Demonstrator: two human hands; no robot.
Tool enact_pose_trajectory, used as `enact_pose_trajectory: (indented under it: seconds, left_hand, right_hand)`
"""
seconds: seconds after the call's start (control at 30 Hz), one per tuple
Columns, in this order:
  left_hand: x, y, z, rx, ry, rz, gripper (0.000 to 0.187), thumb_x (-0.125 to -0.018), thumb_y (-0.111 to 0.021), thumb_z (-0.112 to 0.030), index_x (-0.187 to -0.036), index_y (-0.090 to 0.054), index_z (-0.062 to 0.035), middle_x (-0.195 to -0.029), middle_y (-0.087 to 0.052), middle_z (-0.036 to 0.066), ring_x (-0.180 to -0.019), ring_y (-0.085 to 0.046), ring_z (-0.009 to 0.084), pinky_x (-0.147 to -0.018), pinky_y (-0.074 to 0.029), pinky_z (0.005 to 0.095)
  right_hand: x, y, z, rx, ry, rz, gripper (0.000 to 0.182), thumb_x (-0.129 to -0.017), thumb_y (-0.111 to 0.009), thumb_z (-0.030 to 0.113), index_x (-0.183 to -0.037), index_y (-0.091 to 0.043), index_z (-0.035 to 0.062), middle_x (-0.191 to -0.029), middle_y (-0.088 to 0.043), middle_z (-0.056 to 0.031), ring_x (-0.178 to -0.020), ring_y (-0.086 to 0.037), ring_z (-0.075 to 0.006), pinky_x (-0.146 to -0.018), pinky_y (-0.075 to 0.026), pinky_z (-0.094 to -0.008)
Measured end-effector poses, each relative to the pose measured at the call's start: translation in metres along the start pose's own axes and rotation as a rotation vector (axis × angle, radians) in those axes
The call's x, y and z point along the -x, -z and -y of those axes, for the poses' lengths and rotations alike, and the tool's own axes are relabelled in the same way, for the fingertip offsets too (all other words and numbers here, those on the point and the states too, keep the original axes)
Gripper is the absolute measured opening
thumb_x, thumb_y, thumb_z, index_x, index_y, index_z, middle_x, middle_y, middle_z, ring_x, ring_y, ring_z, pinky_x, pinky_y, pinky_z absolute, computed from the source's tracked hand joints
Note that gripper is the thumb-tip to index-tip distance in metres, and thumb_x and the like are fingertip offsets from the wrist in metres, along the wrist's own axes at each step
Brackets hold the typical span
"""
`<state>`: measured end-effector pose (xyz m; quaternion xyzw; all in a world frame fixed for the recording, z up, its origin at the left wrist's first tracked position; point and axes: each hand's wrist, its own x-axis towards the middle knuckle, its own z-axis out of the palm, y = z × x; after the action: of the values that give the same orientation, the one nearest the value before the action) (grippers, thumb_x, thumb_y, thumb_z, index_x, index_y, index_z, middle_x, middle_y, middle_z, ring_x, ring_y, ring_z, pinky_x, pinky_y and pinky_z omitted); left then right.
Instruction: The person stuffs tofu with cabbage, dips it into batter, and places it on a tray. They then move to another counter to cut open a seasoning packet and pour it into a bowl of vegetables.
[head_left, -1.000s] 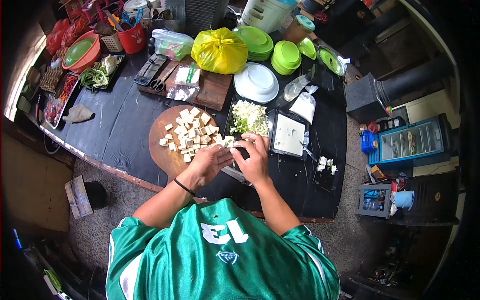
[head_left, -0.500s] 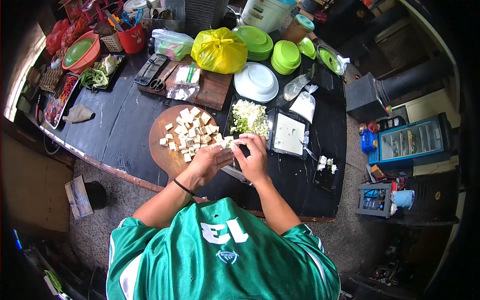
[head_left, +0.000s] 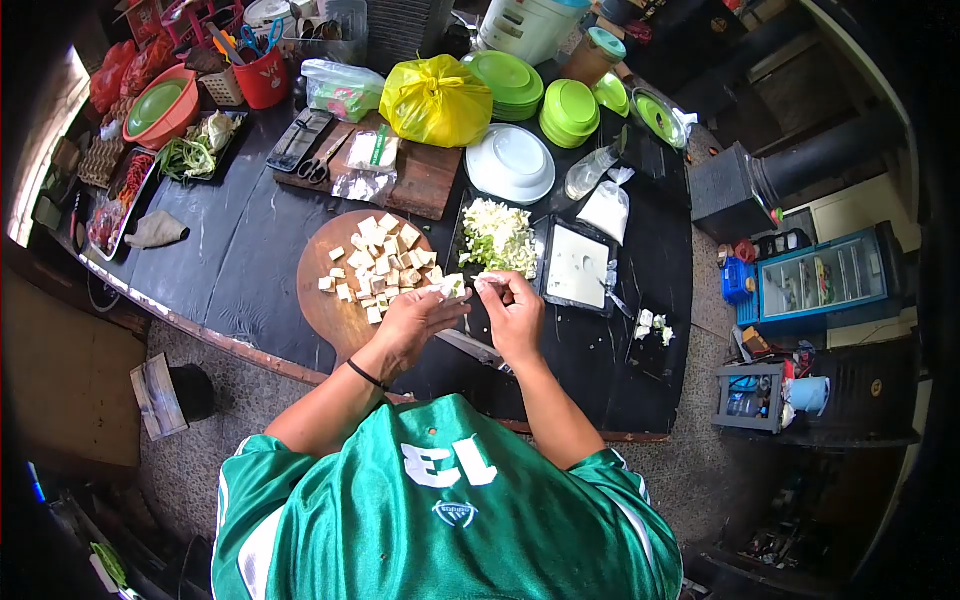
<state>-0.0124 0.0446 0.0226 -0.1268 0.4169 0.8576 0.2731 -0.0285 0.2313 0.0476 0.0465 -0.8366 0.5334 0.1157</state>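
My left hand holds a tofu cube between thumb and fingers, palm partly upward. Beside it, my right hand is closed in a pinch; whatever its whitish fingertips hold is too small to make out. Left of my hands, many cut tofu cubes lie on a round wooden board. Just beyond my right hand is a heap of chopped cabbage with green bits. To its right, a black tray of white batter has a spoon at its edge.
Several white-coated pieces sit at the right. Behind are white plates, green bowls, a yellow bag, a bag of white powder and scissors on a wooden board.
My right hand has drawn slightly away from the tofu cube, its fingers curling into a tighter pinch. My left hand stays in almost the same place with the cube.
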Motion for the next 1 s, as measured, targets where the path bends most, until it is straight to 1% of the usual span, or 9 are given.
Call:
enact_pose_trajectory:
  seconds: [0.1, 0.2, 0.3, 0.37, 0.4, 0.53, 0.6, 0.83, 1.0]
  left_hand:
    - [0.001, -0.003, 0.0, -0.002, -0.008, -0.014, 0.04, -0.111, -0.05, -0.029, -0.137, -0.063, -0.0027, -0.135, -0.071, 0.014, -0.126, -0.068, 0.0294, -0.112, -0.048, 0.043]
    - [0.003, -0.002, -0.001, -0.01, -0.022, -0.019, 0.04, -0.111, -0.05, -0.03, -0.137, -0.063, -0.0015, -0.135, -0.071, 0.015, -0.125, -0.068, 0.0301, -0.111, -0.05, 0.0425]
    - [0.004, -0.001, -0.003, 0.011, -0.018, -0.035, 0.04, -0.111, -0.049, -0.028, -0.136, -0.063, -0.0004, -0.135, -0.071, 0.016, -0.126, -0.068, 0.0304, -0.111, -0.049, 0.0427]
    - [0.002, 0.004, -0.001, 0.028, -0.012, -0.038, 0.04, -0.11, -0.049, -0.029, -0.136, -0.061, -0.0012, -0.137, -0.07, 0.017, -0.128, -0.067, 0.0318, -0.11, -0.049, 0.0431]
    - [0.001, 0.006, 0.0, 0.045, -0.005, -0.038, 0.04, -0.11, -0.05, -0.03, -0.137, -0.059, -0.0021, -0.139, -0.068, 0.019, -0.129, -0.066, 0.0332, -0.11, -0.048, 0.0435]
    - [0.001, 0.008, -0.001, 0.084, 0.002, 0.001, 0.04, -0.11, -0.051, -0.031, -0.136, -0.06, -0.0033, -0.14, -0.069, 0.018, -0.129, -0.067, 0.0323, -0.108, -0.048, 0.042]
    - [0.004, 0.005, -0.002, 0.046, -0.024, -0.039, 0.037, -0.109, -0.054, -0.031, -0.134, -0.062, -0.0047, -0.137, -0.071, 0.014, -0.126, -0.068, 0.0289, -0.106, -0.049, 0.0394]
    - [0.002, 0.01, 0.001, -0.002, -0.027, -0.067, 0.033, -0.107, -0.06, -0.029, -0.13, -0.067, -0.006, -0.132, -0.073, 0.009, -0.12, -0.071, 0.0227, -0.102, -0.05, 0.0354]
    - [0.001, 0.014, 0.003, -0.015, -0.029, -0.053, 0.03, -0.106, -0.062, -0.025, -0.129, -0.067, -0.0063, -0.133, -0.073, 0.008, -0.119, -0.071, 0.0222, -0.101, -0.05, 0.035]
  right_hand:
    - [-0.002, -0.002, -0.006, -0.088, -0.022, -0.012, 0.015, -0.097, -0.077, 0.013, -0.103, -0.074, 0.0001, -0.088, -0.072, -0.0008, -0.074, -0.057, -0.0049, -0.067, -0.047, -0.0247]
    - [-0.003, 0.002, -0.011, 0.051, 0.058, -0.053, 0.014, -0.099, -0.075, 0.014, -0.103, -0.074, 0.0003, -0.088, -0.072, -0.0033, -0.073, -0.06, -0.0084, -0.069, -0.049, -0.0266]
    - [-0.003, 0.008, -0.021, 0.165, -0.008, -0.074, 0.017, -0.101, -0.072, 0.019, -0.102, -0.074, 0.0012, -0.086, -0.073, -0.0067, -0.073, -0.065, -0.0133, -0.07, -0.051, -0.03]
    - [-0.002, 0.011, -0.032, 0.179, -0.154, -0.07, 0.022, -0.101, -0.07, 0.021, -0.098, -0.072, -0.0006, -0.081, -0.07, -0.0128, -0.07, -0.065, -0.0241, -0.069, -0.052, -0.0376]
    - [-0.004, 0.013, -0.034, 0.216, -0.199, -0.051, 0.023, -0.101, -0.069, 0.022, -0.098, -0.073, -0.0001, -0.083, -0.072, -0.0134, -0.073, -0.069, -0.0248, -0.071, -0.053, -0.0384]
    - [-0.012, 0.016, -0.045, 0.219, -0.242, -0.027, 0.02, -0.1, -0.068, 0.02, -0.099, -0.074, 0.0005, -0.087, -0.074, -0.0146, -0.079, -0.073, -0.0256, -0.074, -0.054, -0.038]
    - [-0.015, 0.017, -0.04, 0.276, -0.297, 0.031, 0.017, -0.098, -0.068, 0.016, -0.101, -0.075, 0.0015, -0.092, -0.076, -0.0144, -0.084, -0.075, -0.0253, -0.077, -0.056, -0.0371]
    - [-0.016, 0.01, -0.044, 0.193, -0.258, 0.043, 0.014, -0.096, -0.071, 0.014, -0.104, -0.075, 0.0024, -0.095, -0.077, -0.0116, -0.085, -0.075, -0.0243, -0.08, -0.057, -0.0363]
    - [-0.015, 0.01, -0.035, 0.196, -0.244, 0.035, 0.017, -0.096, -0.073, 0.018, -0.101, -0.074, 0.0018, -0.089, -0.074, -0.0105, -0.078, -0.071, -0.021, -0.073, -0.054, -0.0353]
